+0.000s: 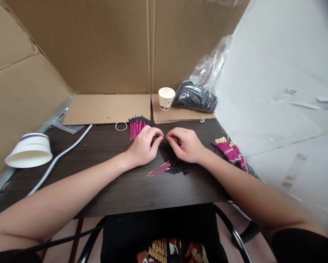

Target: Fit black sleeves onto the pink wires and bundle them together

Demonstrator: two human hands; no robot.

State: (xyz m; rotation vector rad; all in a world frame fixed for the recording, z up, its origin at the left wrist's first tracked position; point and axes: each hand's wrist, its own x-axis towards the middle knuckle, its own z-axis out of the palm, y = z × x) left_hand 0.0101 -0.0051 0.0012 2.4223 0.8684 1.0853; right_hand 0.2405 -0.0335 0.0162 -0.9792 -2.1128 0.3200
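My left hand [144,146] and my right hand [186,145] rest on the dark table [103,160], fingertips meeting at the middle and pinching something small between them, too small to make out. Just below my right hand lie a few loose pink wires with gold tips [159,170] and a heap of small black pieces [180,168]. A pile of pink wires with black ends [136,126] lies just beyond my left hand. A tied bundle of pink gold-tipped wires [231,150] sits at the table's right edge.
A paper cup [166,98] and a clear bag of black parts [196,95] stand on cardboard at the back. A white rubber band [121,126], a white cable [62,153] and an overturned paper bowl [29,149] lie to the left. Cardboard walls enclose the back and left.
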